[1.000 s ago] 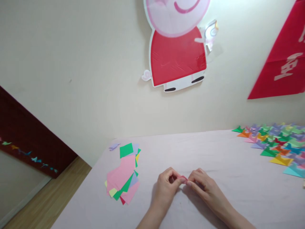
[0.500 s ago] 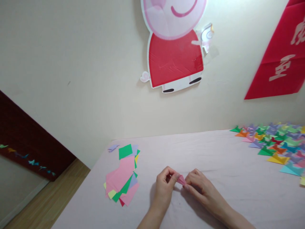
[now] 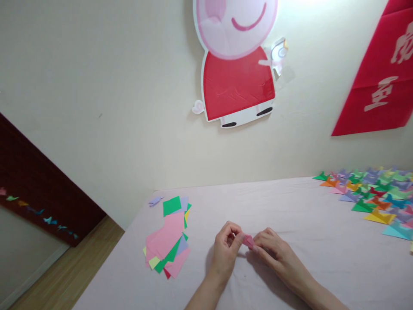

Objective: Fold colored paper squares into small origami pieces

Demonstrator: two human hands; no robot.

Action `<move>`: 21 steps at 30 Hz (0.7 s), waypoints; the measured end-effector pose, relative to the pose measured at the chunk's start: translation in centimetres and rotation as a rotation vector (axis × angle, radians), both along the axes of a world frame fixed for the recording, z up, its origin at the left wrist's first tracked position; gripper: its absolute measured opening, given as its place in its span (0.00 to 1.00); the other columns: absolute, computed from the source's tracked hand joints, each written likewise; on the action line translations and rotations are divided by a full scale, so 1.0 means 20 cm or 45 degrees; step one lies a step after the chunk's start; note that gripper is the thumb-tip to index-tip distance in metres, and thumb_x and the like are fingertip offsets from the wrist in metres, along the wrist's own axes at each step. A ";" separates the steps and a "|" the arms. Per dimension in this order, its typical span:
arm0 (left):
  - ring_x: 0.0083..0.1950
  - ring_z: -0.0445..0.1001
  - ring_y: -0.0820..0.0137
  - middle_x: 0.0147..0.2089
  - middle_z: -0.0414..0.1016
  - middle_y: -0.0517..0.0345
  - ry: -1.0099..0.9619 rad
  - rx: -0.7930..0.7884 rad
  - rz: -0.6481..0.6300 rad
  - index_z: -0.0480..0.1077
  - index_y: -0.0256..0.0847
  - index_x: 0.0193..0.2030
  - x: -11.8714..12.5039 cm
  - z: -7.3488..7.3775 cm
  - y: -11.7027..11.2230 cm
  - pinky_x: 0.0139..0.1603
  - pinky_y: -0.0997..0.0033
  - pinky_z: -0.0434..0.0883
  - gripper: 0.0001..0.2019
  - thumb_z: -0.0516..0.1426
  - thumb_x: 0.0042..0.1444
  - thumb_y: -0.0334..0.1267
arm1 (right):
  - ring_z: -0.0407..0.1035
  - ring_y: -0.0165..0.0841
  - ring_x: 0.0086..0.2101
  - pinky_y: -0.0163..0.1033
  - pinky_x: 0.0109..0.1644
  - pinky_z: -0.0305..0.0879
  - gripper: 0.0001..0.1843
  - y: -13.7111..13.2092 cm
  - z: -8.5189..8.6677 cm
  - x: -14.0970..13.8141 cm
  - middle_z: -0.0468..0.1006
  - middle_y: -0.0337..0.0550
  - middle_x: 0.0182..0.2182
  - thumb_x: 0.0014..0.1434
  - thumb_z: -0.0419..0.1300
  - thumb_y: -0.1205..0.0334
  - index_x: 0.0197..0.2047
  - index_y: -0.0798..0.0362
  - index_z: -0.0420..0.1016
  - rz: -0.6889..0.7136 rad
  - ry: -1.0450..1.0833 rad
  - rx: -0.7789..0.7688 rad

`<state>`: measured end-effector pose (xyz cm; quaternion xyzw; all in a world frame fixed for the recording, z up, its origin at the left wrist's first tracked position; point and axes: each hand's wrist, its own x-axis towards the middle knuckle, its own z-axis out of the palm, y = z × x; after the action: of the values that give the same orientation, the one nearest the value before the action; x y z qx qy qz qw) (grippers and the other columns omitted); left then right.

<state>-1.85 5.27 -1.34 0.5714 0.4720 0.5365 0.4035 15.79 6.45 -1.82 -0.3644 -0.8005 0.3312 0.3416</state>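
A small folded piece of pink paper (image 3: 248, 241) is held just above the table between my two hands. My left hand (image 3: 228, 243) pinches its left end between thumb and curled fingers. On the other side, the thumb and fingertips of my right hand (image 3: 272, 249) close on its right edge. The fingers cover part of the paper, so its full folded shape is hidden.
Loose coloured paper squares (image 3: 167, 237) overlap in a pile left of my hands, with a folded lilac paper piece (image 3: 156, 201) behind. Several rows of folded paper figures (image 3: 377, 193) stand at the right. The pale cloth-covered table (image 3: 274, 202) meets the wall (image 3: 129, 107) at the back.
The pink paper has turned slightly and shows more of its face. My right fingertips have shifted a little on its edge. The whole view has moved slightly.
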 end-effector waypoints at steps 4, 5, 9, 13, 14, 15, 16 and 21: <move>0.37 0.67 0.69 0.34 0.69 0.58 0.121 0.076 -0.064 0.69 0.39 0.30 0.00 -0.01 0.00 0.37 0.73 0.62 0.12 0.59 0.61 0.44 | 0.68 0.38 0.41 0.43 0.47 0.63 0.10 0.01 -0.02 0.00 0.77 0.43 0.39 0.68 0.53 0.55 0.43 0.48 0.74 -0.090 0.133 -0.005; 0.37 0.68 0.69 0.35 0.70 0.58 0.173 0.093 -0.086 0.69 0.39 0.30 0.01 -0.01 0.00 0.37 0.73 0.62 0.12 0.59 0.61 0.44 | 0.68 0.37 0.39 0.42 0.45 0.64 0.10 0.02 -0.02 0.00 0.76 0.43 0.38 0.67 0.54 0.55 0.43 0.48 0.73 -0.122 0.168 -0.017; 0.36 0.67 0.70 0.34 0.69 0.59 0.303 0.112 -0.097 0.68 0.40 0.29 0.01 -0.02 0.01 0.35 0.73 0.61 0.13 0.60 0.61 0.44 | 0.66 0.36 0.33 0.40 0.38 0.62 0.12 0.02 -0.03 0.00 0.72 0.40 0.30 0.66 0.55 0.55 0.32 0.50 0.70 -0.144 0.203 -0.033; 0.38 0.68 0.68 0.34 0.71 0.58 0.328 0.162 -0.127 0.69 0.40 0.30 0.01 -0.01 0.00 0.38 0.72 0.62 0.14 0.59 0.62 0.46 | 0.65 0.35 0.32 0.39 0.37 0.61 0.14 0.02 -0.02 0.00 0.70 0.39 0.28 0.66 0.54 0.55 0.30 0.50 0.68 -0.133 0.203 -0.031; 0.39 0.69 0.68 0.35 0.71 0.58 0.340 0.172 -0.139 0.69 0.40 0.30 0.02 -0.01 0.00 0.39 0.72 0.62 0.13 0.59 0.62 0.46 | 0.65 0.35 0.32 0.39 0.37 0.61 0.14 0.01 -0.02 0.00 0.70 0.39 0.28 0.66 0.54 0.54 0.30 0.50 0.68 -0.135 0.207 -0.027; 0.39 0.69 0.68 0.35 0.71 0.58 0.355 0.174 -0.143 0.69 0.40 0.31 0.02 0.00 0.00 0.39 0.72 0.62 0.13 0.59 0.62 0.45 | 0.65 0.35 0.32 0.39 0.37 0.61 0.15 0.01 -0.02 0.00 0.70 0.39 0.28 0.66 0.53 0.54 0.29 0.50 0.68 -0.135 0.210 -0.020; 0.39 0.69 0.68 0.35 0.71 0.58 0.371 0.170 -0.138 0.69 0.40 0.31 0.02 0.00 -0.01 0.39 0.72 0.62 0.12 0.58 0.62 0.44 | 0.65 0.35 0.32 0.39 0.37 0.61 0.15 0.02 -0.02 0.00 0.70 0.39 0.28 0.67 0.53 0.53 0.29 0.50 0.68 -0.133 0.212 -0.011; 0.39 0.69 0.68 0.36 0.71 0.58 0.416 0.171 -0.115 0.68 0.41 0.32 0.03 0.00 -0.01 0.39 0.72 0.63 0.05 0.58 0.59 0.34 | 0.66 0.35 0.32 0.39 0.37 0.61 0.15 0.02 -0.03 0.00 0.70 0.39 0.28 0.66 0.54 0.54 0.29 0.50 0.68 -0.134 0.224 0.025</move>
<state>-1.31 4.99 -1.27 0.6972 0.4681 0.4484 0.3060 15.79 6.92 -2.32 -0.3721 -0.7503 0.3355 0.4313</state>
